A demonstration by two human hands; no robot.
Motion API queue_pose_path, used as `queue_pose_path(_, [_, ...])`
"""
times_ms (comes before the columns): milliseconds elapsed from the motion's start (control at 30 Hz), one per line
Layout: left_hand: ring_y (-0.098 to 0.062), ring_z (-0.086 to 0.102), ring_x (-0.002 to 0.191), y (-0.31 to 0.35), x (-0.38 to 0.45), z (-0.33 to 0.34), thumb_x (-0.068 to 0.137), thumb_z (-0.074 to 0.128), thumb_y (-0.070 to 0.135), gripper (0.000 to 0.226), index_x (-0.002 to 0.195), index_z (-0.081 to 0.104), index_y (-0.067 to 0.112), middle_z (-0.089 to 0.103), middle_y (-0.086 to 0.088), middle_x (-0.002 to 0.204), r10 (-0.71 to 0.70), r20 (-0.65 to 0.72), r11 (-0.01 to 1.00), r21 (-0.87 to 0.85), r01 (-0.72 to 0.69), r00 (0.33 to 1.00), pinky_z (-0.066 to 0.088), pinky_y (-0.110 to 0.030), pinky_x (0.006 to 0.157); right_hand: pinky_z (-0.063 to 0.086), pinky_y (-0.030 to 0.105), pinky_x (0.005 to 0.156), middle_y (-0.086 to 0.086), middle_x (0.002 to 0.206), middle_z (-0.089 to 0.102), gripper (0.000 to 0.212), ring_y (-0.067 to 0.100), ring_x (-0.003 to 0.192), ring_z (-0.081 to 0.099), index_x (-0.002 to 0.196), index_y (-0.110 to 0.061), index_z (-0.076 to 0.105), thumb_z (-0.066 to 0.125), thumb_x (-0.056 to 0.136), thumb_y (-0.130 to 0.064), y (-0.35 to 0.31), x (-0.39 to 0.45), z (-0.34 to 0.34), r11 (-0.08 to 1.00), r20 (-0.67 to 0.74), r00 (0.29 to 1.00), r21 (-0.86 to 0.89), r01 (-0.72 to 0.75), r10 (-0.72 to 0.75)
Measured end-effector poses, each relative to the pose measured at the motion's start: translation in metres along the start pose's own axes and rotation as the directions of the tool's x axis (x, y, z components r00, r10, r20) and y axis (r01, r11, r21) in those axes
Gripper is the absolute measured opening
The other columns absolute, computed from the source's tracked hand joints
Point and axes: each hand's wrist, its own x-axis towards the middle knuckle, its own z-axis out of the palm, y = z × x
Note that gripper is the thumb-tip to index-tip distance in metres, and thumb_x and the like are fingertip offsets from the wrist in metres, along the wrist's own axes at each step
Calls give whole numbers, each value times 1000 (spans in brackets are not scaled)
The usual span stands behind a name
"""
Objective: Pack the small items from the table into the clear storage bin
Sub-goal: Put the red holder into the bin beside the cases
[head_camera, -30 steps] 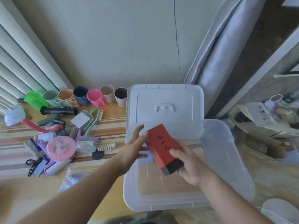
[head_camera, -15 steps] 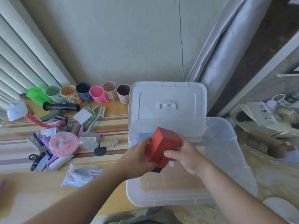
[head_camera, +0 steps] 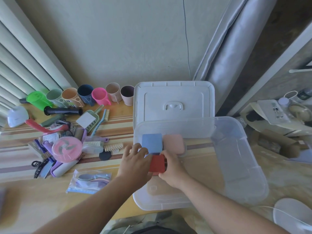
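The clear storage bin point(head_camera: 239, 174) stands open on the table's right end. Inside it, at the far left, a blue square case point(head_camera: 152, 142) lies beside a pink one point(head_camera: 173, 143). Both hands hold a red box point(head_camera: 157, 163) low inside the bin, just in front of the blue case. My left hand point(head_camera: 135, 162) grips its left side and my right hand point(head_camera: 172, 168) its right side. Small items lie piled on the table to the left, among them a round pink fan point(head_camera: 66, 148) and a bagged set of insoles point(head_camera: 91, 180).
The bin's white lid point(head_camera: 173, 102) leans behind the bin against the wall. A row of coloured cups point(head_camera: 99, 96) lines the back of the table. Brushes, a dustpan point(head_camera: 88, 119), hair clips and a black handle point(head_camera: 62, 111) lie left of the bin. Clutter sits at far right.
The red box was held up above the bin, then turned and lowered. It now sits low inside the bin in front of the blue case, both hands still on it.
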Motion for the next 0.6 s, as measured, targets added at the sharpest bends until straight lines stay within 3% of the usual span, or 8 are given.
queue_pose_path(100, [-31, 45, 130, 1, -4, 1, 87, 58, 49, 37, 117, 67, 29, 65, 6, 126, -21, 18, 1000, 6, 21, 1000, 26, -51, 107, 50, 28, 76, -10, 109, 56, 46, 14, 95, 61, 106, -34, 50, 80, 76, -16, -6, 3, 4, 999, -67, 998, -36, 21, -23])
queue_pose_path(233, [-31, 37, 138, 0, -9, 5, 94, 47, 43, 35, 115, 70, 27, 67, 7, 127, -11, 38, 1000, 29, 10, 999, 22, -54, 111, 55, 38, 84, -7, 113, 58, 48, 18, 98, 61, 110, -28, 49, 83, 80, -15, -4, 3, 8, 994, -27, 1000, -111, -13, 10])
queue_pose_path(400, [-34, 19, 145, 4, -7, 9, 94, 40, 42, 49, 135, 57, 22, 50, -1, 146, 25, 101, 995, 93, -34, 995, 9, -61, 114, 56, 36, 91, -7, 120, 70, 51, 19, 109, 68, 125, -28, 55, 86, 84, -26, 2, 5, 10, 974, 16, 986, -160, -158, 163])
queue_pose_path(467, [-35, 16, 145, 4, -4, 8, 94, 41, 42, 51, 138, 54, 21, 46, -2, 148, 31, 124, 994, 102, -44, 992, 6, -63, 114, 58, 39, 93, -8, 115, 73, 47, 18, 102, 70, 125, -29, 60, 84, 84, -26, 4, 8, 9, 966, 80, 969, -131, -224, 235])
queue_pose_path(533, [-35, 16, 145, 4, -2, 7, 95, 41, 43, 49, 138, 53, 23, 47, -2, 148, 33, 134, 994, 100, -47, 990, 5, -64, 114, 62, 42, 88, -4, 117, 73, 46, 18, 91, 72, 127, -28, 62, 83, 86, -28, 5, 12, 9, 922, 265, 888, -18, -386, 377])
queue_pose_path(600, [-36, 17, 145, 4, -2, 7, 95, 41, 45, 46, 136, 53, 27, 49, -1, 147, 42, 131, 995, 86, -53, 990, 3, -64, 114, 60, 42, 87, 3, 135, 67, 52, 25, 100, 74, 134, -25, 60, 85, 89, -29, -1, 14, 11, 762, 518, 708, 156, -629, 479])
